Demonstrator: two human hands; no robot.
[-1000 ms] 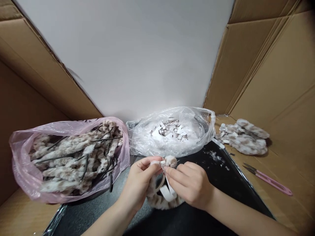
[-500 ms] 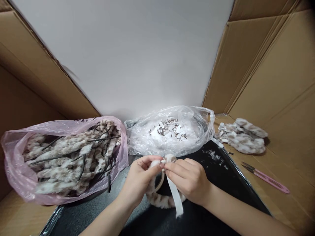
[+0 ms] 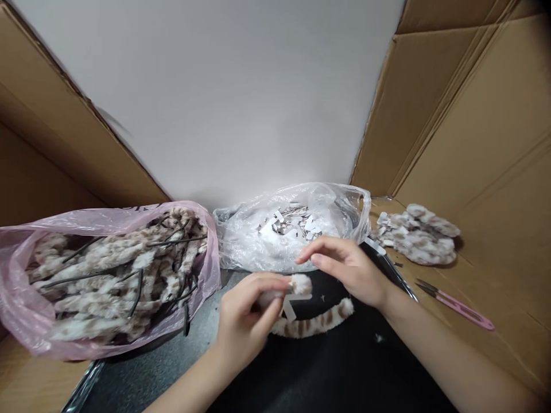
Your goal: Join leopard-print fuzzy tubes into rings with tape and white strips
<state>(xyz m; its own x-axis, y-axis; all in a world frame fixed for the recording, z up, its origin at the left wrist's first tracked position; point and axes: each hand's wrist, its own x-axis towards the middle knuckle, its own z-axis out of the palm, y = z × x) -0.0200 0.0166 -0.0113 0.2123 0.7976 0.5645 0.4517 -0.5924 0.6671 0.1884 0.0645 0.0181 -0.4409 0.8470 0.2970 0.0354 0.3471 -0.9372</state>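
Note:
My left hand [image 3: 247, 315] is closed around one end of a spotted, furry cream-and-brown band [image 3: 316, 325]. A fluffy tip [image 3: 302, 284] pokes out past its index finger. The band bends back below the hand, and its other end lies loose to the right over the black surface. Beside the fingertips shows a white strip [image 3: 291, 310], folded into an angle; where it joins the fur is hidden. My right hand [image 3: 350, 268] is raised in front of the clear plastic bag [image 3: 241, 244], fingers bent but apart, holding nothing I can see.
A pink plastic bag [image 3: 17, 287] at left holds furry strips and black ties. White paper-like scraps [image 3: 288, 222] lie in the clear bag. At right, finished-looking furry pieces [image 3: 424, 238] and pink-handled snips [image 3: 462, 308] rest on cardboard. Cardboard walls [image 3: 469, 115] flank the black work surface [image 3: 327, 373].
My right hand has let go of the furry band and moved up and right. The band's ring has come apart, with one end springing out to the right. My left hand still grips the band.

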